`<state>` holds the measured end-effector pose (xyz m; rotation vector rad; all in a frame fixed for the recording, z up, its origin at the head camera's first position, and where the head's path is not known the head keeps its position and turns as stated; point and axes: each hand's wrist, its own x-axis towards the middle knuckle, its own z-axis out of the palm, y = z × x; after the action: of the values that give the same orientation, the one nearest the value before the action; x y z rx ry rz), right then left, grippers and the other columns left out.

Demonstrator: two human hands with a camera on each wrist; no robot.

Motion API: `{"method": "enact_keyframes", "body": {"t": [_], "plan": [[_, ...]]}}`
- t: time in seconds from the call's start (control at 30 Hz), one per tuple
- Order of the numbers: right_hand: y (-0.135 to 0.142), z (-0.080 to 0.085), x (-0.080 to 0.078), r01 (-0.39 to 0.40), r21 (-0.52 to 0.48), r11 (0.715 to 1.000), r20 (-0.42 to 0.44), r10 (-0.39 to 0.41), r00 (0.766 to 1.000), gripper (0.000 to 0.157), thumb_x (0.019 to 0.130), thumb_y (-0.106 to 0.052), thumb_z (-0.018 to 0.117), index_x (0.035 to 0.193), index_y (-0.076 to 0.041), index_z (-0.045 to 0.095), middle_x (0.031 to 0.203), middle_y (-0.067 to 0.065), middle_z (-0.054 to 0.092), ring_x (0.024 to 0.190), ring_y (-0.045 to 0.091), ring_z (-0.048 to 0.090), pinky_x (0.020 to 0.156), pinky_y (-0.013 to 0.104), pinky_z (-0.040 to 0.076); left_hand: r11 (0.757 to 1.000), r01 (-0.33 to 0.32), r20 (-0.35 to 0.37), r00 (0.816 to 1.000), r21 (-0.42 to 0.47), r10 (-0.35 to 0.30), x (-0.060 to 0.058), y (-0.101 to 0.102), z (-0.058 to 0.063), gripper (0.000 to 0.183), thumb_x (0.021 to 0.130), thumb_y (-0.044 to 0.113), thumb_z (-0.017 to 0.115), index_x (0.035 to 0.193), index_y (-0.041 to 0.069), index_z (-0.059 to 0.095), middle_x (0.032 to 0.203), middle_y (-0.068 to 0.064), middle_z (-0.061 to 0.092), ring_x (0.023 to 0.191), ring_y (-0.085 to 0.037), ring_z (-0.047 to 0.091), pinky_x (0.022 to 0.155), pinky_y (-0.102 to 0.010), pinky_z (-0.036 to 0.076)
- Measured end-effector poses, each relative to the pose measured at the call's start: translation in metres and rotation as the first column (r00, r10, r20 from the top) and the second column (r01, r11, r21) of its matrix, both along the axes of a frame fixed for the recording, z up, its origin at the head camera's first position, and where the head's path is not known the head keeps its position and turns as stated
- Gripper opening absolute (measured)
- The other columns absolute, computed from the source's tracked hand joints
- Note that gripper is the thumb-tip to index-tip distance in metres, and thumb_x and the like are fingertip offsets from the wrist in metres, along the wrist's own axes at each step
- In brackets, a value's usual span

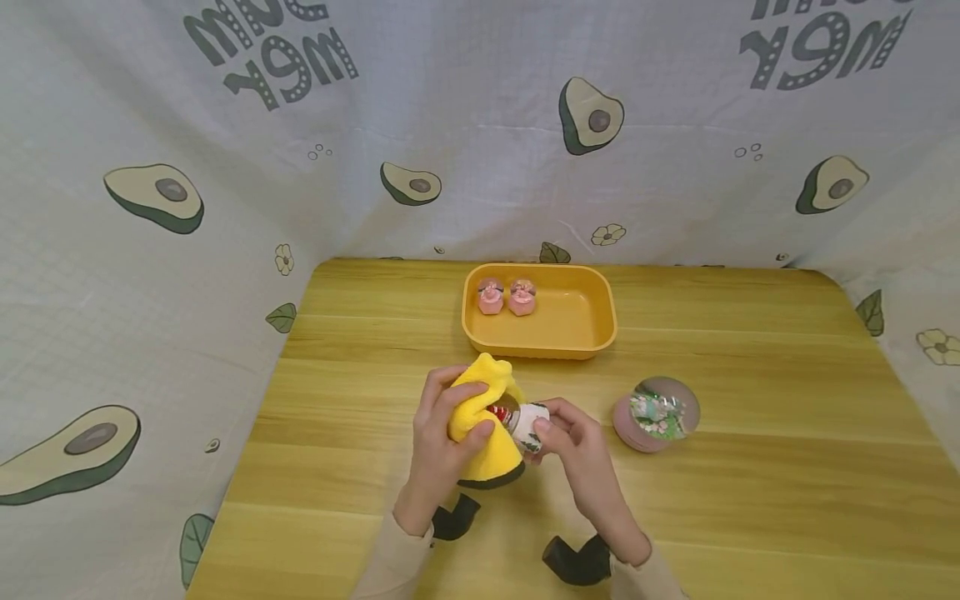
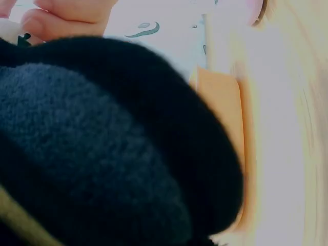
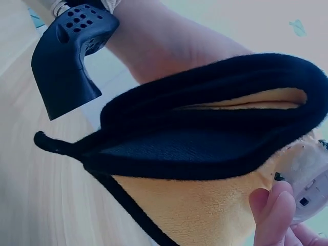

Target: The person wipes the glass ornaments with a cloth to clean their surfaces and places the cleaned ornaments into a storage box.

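A white fabric backdrop (image 1: 480, 225) printed with avocados, leaves, flowers and grey lettering hangs behind and beside a yellowish wood-grain table (image 1: 765, 492). Toward the table's far edge sits a shallow, rounded-rectangular, orange-yellow plastic tray (image 1: 573, 321). In front of it, a person in pale sleeves works with both hands above the table. A fuzzy yellow cloth with dark edging (image 1: 497, 454) is bunched in the left hand (image 1: 438, 437), whose fingers and thumb are curled around it. The right hand (image 1: 585, 454) pinches the white base of a small snow globe (image 1: 531, 425) between thumb and fingers. That globe is tilted on its side between the hands, its clear dome, with red and white inside, tucked into a fold of the cloth. To the right, well apart from the tray, a large glass snow globe on a round pink base (image 1: 654, 414) rests on the table. A black, angled plastic mount (image 1: 577, 561) shows near each wrist. Two tiny pink-based globes (image 1: 522, 298) stand side by side in the tray's left part.
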<state>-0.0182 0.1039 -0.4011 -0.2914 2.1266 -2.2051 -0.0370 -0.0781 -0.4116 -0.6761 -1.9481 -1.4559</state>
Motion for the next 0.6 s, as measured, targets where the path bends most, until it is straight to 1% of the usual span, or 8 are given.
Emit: {"method": "enact_keyframes", "body": {"t": [0.1, 0.2, 0.3, 0.4, 0.47, 0.6], "plan": [[0.0019, -0.0005, -0.0005, -0.009, -0.042, 0.999, -0.002, 0.008, 1.0, 0.02, 0.095, -0.004, 0.047, 0.103, 0.012, 0.055, 0.082, 0.004, 0.065, 0.064, 0.016, 0.06, 0.058, 0.032, 0.052, 1.0, -0.017, 0.027, 1.0, 0.022, 0.016, -0.0005, -0.0015, -0.0018, 0.04, 0.095, 0.045, 0.053, 0.11, 0.007, 0.057, 0.112, -0.017, 0.051, 0.096, -0.029, 0.055, 0.078, -0.033, 0.051], [0.0037, -0.0008, -0.0011, -0.038, -0.126, 0.991, -0.028, 0.034, 0.999, 0.018, 0.095, -0.001, 0.045, 0.106, 0.009, 0.055, 0.086, 0.005, 0.065, 0.067, 0.016, 0.06, 0.061, 0.031, 0.052, 0.998, -0.033, 0.065, 0.997, 0.059, 0.029, -0.0003, -0.0031, -0.0034, 0.042, 0.095, 0.045, 0.053, 0.109, 0.006, 0.057, 0.112, -0.017, 0.052, 0.097, -0.028, 0.055, 0.079, -0.033, 0.05], [0.0049, -0.0003, -0.0019, -0.082, -0.226, 0.971, -0.058, 0.071, 0.996, 0.02, 0.094, 0.002, 0.044, 0.109, 0.002, 0.056, 0.091, 0.005, 0.065, 0.072, 0.016, 0.061, 0.066, 0.03, 0.053, 0.995, -0.039, 0.104, 0.994, 0.091, 0.03, 0.0005, -0.0045, -0.0044, 0.043, 0.095, 0.045, 0.054, 0.11, 0.005, 0.057, 0.113, -0.016, 0.052, 0.099, -0.027, 0.054, 0.08, -0.032, 0.049], [0.0054, 0.0003, -0.0021, -0.121, -0.3, 0.946, -0.079, 0.101, 0.992, 0.025, 0.092, 0.005, 0.044, 0.112, -0.004, 0.057, 0.096, 0.007, 0.065, 0.078, 0.016, 0.062, 0.071, 0.031, 0.054, 0.994, -0.036, 0.128, 0.992, 0.106, 0.022, 0.0009, -0.0054, -0.0048, 0.045, 0.095, 0.046, 0.054, 0.111, 0.004, 0.057, 0.114, -0.015, 0.052, 0.1, -0.027, 0.054, 0.08, -0.032, 0.048], [0.0054, 0.0006, -0.0021, -0.136, -0.338, 0.931, -0.085, 0.114, 0.99, 0.028, 0.09, 0.006, 0.045, 0.113, -0.005, 0.056, 0.1, 0.007, 0.064, 0.083, 0.016, 0.063, 0.074, 0.032, 0.054, 0.993, -0.032, 0.137, 0.99, 0.111, 0.017, 0.0009, -0.0055, -0.0047, 0.046, 0.095, 0.047, 0.053, 0.111, 0.004, 0.057, 0.114, -0.015, 0.052, 0.1, -0.026, 0.054, 0.08, -0.032, 0.048], [0.0052, 0.0008, -0.0021, -0.15, -0.382, 0.912, -0.096, 0.122, 0.988, 0.031, 0.088, 0.007, 0.046, 0.115, -0.006, 0.053, 0.105, 0.008, 0.063, 0.091, 0.016, 0.062, 0.078, 0.029, 0.052, 0.992, -0.026, 0.148, 0.989, 0.125, 0.007, 0.0008, -0.0052, -0.0043, 0.047, 0.095, 0.047, 0.053, 0.112, 0.004, 0.057, 0.114, -0.015, 0.052, 0.1, -0.026, 0.053, 0.081, -0.032, 0.048]]}}
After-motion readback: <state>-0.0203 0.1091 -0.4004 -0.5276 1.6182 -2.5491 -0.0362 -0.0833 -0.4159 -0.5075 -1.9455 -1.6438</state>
